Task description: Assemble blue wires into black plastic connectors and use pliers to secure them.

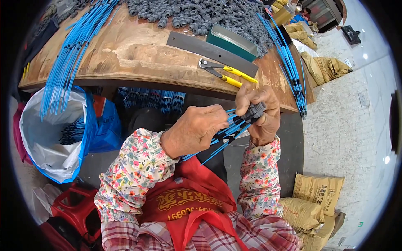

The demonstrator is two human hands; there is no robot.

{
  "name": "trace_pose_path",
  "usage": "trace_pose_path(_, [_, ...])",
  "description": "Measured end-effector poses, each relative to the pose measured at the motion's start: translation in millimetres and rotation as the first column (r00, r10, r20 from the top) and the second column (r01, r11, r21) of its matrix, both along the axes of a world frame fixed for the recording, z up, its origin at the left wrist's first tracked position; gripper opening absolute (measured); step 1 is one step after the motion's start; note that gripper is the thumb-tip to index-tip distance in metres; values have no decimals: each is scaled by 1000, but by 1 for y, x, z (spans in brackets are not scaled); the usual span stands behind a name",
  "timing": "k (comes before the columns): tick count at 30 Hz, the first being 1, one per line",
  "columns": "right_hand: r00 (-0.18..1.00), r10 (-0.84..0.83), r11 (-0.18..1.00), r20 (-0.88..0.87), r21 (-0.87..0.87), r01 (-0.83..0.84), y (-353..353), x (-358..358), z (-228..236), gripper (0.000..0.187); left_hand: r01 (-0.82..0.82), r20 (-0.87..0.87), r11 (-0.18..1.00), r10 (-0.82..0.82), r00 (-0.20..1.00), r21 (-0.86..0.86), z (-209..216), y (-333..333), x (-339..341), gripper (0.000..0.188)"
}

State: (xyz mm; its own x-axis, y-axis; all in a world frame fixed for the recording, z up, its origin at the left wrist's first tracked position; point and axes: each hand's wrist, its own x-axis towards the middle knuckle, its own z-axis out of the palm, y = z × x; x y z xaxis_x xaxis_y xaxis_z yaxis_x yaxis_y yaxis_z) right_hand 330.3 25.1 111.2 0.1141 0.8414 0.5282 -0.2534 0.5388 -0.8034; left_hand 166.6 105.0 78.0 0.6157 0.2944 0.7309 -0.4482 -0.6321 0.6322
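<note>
My right hand has its fingers closed around a dark grey ribbed plastic fitting, held just in front of the table edge. A bunch of thin blue rods with black sections fans out from beside the fitting toward my lap. My left hand is closed in a pinch against these rods, and its fingertips are partly hidden. On the table beyond my hands lie yellow-handled cutting pliers, with their jaws pointing left.
The wooden table carries a heap of grey fittings, a flat metal bar and a green tray. Blue rods overhang its left edge. A white-lined blue bag, a red stool and tan sacks flank me.
</note>
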Motion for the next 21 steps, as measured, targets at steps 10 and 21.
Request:
trace_pose_path(10, [964, -263, 941, 42, -209, 266, 11, -50, 25, 23, -220, -93, 933, 202, 975, -286, 6, 7, -23, 18])
trace_pose_path(21, [465, -673, 660, 576, 182, 729, 40, -129, 6, 25, -601, -76, 723, 616, 784, -340, -11, -5, -42, 36])
